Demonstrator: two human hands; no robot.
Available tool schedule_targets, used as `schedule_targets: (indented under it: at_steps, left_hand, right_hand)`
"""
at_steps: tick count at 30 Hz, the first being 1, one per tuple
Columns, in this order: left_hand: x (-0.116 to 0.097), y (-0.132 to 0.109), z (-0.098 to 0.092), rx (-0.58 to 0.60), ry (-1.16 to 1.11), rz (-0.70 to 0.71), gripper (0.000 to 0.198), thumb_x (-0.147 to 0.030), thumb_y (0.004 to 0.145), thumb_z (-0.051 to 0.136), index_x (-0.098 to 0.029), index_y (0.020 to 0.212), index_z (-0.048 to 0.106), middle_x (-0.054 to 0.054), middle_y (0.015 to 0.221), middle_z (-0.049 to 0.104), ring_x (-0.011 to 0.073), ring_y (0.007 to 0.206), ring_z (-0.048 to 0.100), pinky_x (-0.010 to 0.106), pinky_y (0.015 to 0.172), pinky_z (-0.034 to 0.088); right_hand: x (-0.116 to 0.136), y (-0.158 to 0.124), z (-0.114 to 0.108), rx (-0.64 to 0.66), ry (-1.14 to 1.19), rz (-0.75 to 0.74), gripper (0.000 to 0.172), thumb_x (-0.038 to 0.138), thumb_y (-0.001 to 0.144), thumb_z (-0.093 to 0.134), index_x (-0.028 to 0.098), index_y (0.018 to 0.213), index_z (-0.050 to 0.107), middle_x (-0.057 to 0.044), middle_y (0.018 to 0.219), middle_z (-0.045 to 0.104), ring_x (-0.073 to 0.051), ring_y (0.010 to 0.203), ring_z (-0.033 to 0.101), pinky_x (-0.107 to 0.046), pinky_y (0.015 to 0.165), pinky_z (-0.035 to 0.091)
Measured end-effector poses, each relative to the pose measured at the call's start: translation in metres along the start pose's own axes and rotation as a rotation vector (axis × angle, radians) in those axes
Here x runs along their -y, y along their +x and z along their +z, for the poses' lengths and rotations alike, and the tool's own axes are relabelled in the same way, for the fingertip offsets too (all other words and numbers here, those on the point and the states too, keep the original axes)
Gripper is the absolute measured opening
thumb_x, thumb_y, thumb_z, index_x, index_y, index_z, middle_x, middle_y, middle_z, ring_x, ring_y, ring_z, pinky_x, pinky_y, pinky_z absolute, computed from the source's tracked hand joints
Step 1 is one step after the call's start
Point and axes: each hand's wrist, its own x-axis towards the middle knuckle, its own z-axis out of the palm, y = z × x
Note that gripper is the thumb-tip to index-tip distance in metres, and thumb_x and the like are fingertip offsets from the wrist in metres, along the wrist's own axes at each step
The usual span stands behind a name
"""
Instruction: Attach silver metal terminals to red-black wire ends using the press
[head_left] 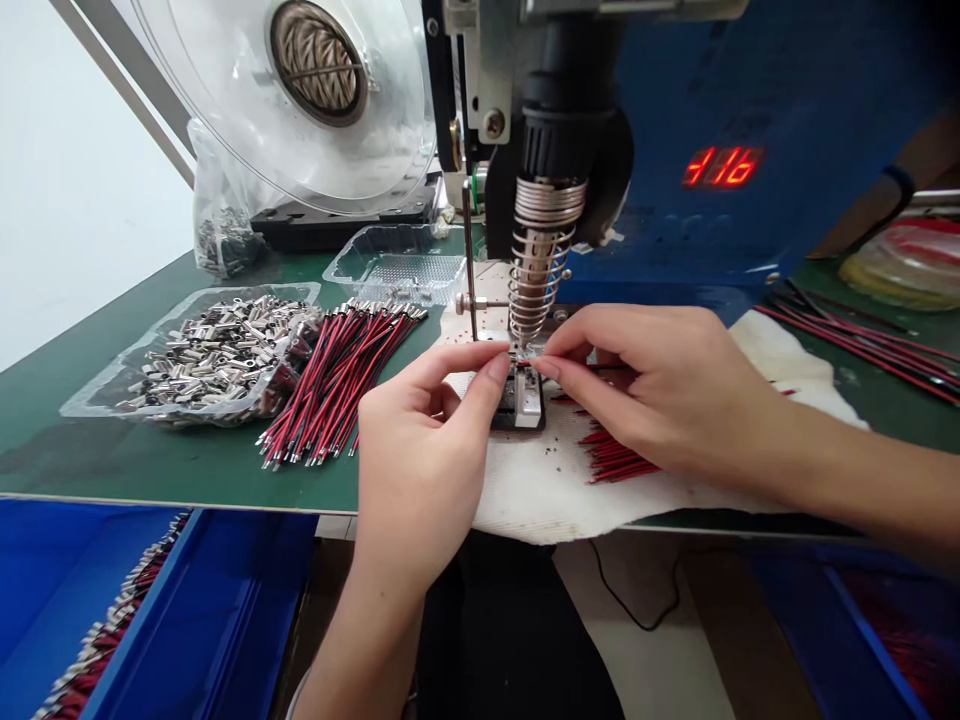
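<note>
Both hands meet at the small metal fixture point(528, 398) under the spring-wrapped tip point(534, 270) of a blue machine. My left hand point(431, 440) is closed in a pinch at the fixture's left side; what lies between its fingertips is too small to make out. From the right, my right hand point(660, 390) pinches what looks like the end of a red and black wire, close to the tip. Beneath my right hand, a bundle of red and black wires point(619, 455) rests on a white cloth point(540, 500).
Left of the hands are a pile of wires point(337, 385), a clear tray of metal parts point(225, 355) and another clear tray point(405, 262). A transparent reel point(375, 150) stands behind. More wires point(870, 345) lie right. Blue bins point(247, 590) sit below the table edge.
</note>
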Motion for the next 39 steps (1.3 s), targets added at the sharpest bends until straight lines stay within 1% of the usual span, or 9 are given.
schedule_targets:
  at_steps: [8, 12, 22, 27, 34, 39]
  left_hand:
    - [-0.0012, 0.0005, -0.0001, -0.005, 0.000, 0.000, 0.006, -0.033, 0.093, 0.089, -0.030, 0.092, 0.094, -0.002, 0.057, 0.056, 0.0075, 0.053, 0.038, 0.022, 0.047, 0.024]
    - [-0.0003, 0.0003, -0.0004, -0.002, -0.002, 0.003, 0.007, -0.034, 0.093, 0.089, -0.030, 0.092, 0.094, -0.003, 0.056, 0.054, 0.0077, 0.053, 0.037, 0.023, 0.047, 0.023]
    - [-0.0004, -0.0004, -0.0003, 0.008, -0.015, -0.006, 0.007, -0.035, 0.093, 0.088, -0.030, 0.092, 0.093, -0.003, 0.055, 0.053, 0.0080, 0.054, 0.037, 0.023, 0.048, 0.022]
    - [0.0014, -0.0003, -0.0005, 0.015, -0.006, -0.009, 0.007, -0.037, 0.094, 0.088, -0.031, 0.094, 0.093, -0.003, 0.056, 0.053, 0.0085, 0.054, 0.038, 0.023, 0.049, 0.024]
    - [-0.0004, -0.0008, -0.0010, 0.013, 0.001, -0.005, 0.008, -0.035, 0.093, 0.088, -0.030, 0.093, 0.093, -0.003, 0.056, 0.051, 0.0090, 0.055, 0.038, 0.024, 0.049, 0.024]
    - [-0.0008, -0.0012, -0.0006, 0.007, 0.003, -0.009, 0.010, -0.036, 0.094, 0.088, -0.029, 0.095, 0.093, -0.003, 0.057, 0.053, 0.0091, 0.054, 0.038, 0.025, 0.049, 0.024]
  right_hand:
    - [0.0056, 0.0022, -0.0002, -0.001, 0.058, 0.071, 0.022, 0.028, 0.110, 0.064, 0.021, 0.090, 0.071, -0.001, 0.079, 0.076, -0.016, 0.066, 0.065, -0.031, 0.065, 0.043]
    - [0.0058, 0.0019, 0.0000, -0.002, 0.073, 0.085, 0.021, 0.028, 0.109, 0.064, 0.021, 0.091, 0.072, -0.001, 0.079, 0.077, -0.016, 0.066, 0.066, -0.031, 0.065, 0.044]
    - [0.0050, 0.0018, 0.0008, -0.007, 0.083, 0.073, 0.022, 0.029, 0.109, 0.064, 0.022, 0.090, 0.072, -0.002, 0.078, 0.077, -0.017, 0.066, 0.068, -0.031, 0.065, 0.046]
    - [0.0040, 0.0012, 0.0014, -0.009, 0.096, 0.092, 0.021, 0.029, 0.109, 0.066, 0.022, 0.091, 0.073, -0.001, 0.078, 0.078, -0.017, 0.066, 0.068, -0.031, 0.065, 0.046]
    - [0.0045, 0.0004, 0.0022, -0.023, 0.094, 0.079, 0.020, 0.028, 0.108, 0.067, 0.021, 0.090, 0.073, -0.001, 0.078, 0.078, -0.016, 0.066, 0.067, -0.032, 0.064, 0.045]
    - [0.0047, 0.0009, 0.0017, -0.021, 0.087, 0.076, 0.020, 0.028, 0.108, 0.066, 0.021, 0.090, 0.073, -0.001, 0.078, 0.077, -0.017, 0.066, 0.068, -0.032, 0.066, 0.045]
